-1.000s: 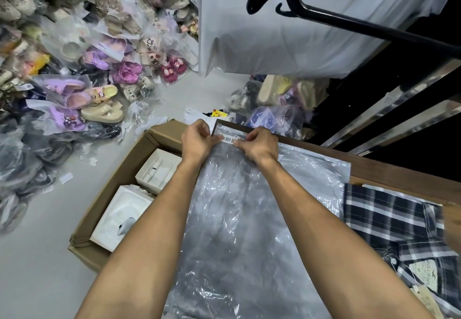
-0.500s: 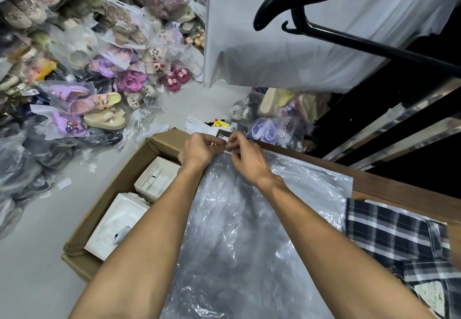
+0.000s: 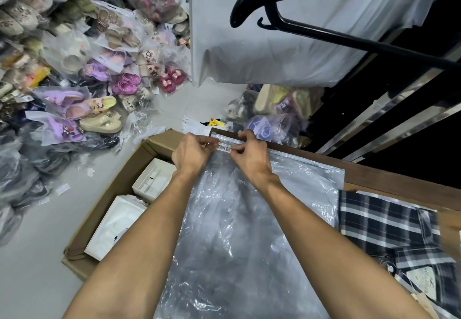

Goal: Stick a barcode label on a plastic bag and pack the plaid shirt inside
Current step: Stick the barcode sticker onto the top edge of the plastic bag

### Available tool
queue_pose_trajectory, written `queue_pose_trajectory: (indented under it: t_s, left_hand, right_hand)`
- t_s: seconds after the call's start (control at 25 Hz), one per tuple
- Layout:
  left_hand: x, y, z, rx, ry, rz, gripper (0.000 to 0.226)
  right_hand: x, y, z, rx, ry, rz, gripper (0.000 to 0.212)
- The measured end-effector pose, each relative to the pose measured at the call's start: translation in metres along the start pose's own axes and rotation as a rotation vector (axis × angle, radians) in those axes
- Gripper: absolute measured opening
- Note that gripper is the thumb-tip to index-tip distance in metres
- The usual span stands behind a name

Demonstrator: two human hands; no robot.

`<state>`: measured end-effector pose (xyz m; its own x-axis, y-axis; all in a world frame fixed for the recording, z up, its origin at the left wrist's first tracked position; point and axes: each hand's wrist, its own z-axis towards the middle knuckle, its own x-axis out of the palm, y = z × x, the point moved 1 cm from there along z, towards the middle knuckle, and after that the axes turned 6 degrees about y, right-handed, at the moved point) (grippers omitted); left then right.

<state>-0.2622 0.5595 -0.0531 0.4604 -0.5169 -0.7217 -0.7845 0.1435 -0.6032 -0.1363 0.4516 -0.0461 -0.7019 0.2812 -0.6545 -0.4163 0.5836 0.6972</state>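
The person stands over the brown wooden surface (image 3: pixel 389 181) and works at its far corner, at about 12 o'clock from the body. The left hand (image 3: pixel 192 155) and the right hand (image 3: pixel 249 156) each pinch one end of the small white barcode label (image 3: pixel 224 147) between thumb and fingertips. Each grip is closed on it, and the label lies just under the sealing strip of the clear crinkled plastic bag (image 3: pixel 237 231). I cannot tell if it is already stuck flat or only laid there.

To do this step well, I think the person should pull the film tight first, because it has many wrinkles. Then press from the middle of the label out to both ends, so that no air stays under it.

The dark blue and white plaid shirt (image 3: pixel 389 229) lies folded at 3 o'clock, touching the bag's right edge and not yet inside.

The far edge of the surface is just beyond the fingers, so there is little room forward. At 9 o'clock stands an open brown cardboard box (image 3: pixel 117 194) with white trays. A black plastic hanger (image 3: pixel 311 29) hangs overhead at 1 o'clock. The open room is toward the body, along the bag.
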Motion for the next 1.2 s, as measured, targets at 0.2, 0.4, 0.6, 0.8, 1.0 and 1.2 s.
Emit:
queue_pose_trajectory:
  t_s: [0.2,0.4,0.6,0.8,1.0,1.2]
  left_hand:
    - [0.002,0.004,-0.002,-0.03,0.025,-0.071,0.018]
    - [-0.001,0.006,0.003,-0.074,0.052,-0.101,0.015]
    - [-0.002,0.009,0.005,-0.06,0.056,-0.093,0.007]
    - [-0.002,0.01,0.007,-0.045,0.054,-0.057,0.011]
    - [0.002,0.0,0.002,0.056,-0.04,0.217,0.018]
    - [0.015,0.0,-0.021,0.283,-0.099,0.504,0.034]
  right_hand:
    - [0.01,0.017,0.011,-0.176,0.05,0.023,0.05]
    - [0.024,0.007,0.018,-0.137,-0.064,-0.273,0.049]
    - [0.009,-0.009,0.003,-0.118,-0.176,-0.309,0.04]
    - [0.005,-0.012,0.0,-0.056,-0.199,-0.304,0.035]
    - [0.006,-0.005,-0.002,-0.085,-0.13,-0.463,0.033]
    - [-0.002,0.003,-0.01,-0.104,-0.077,-0.596,0.031]
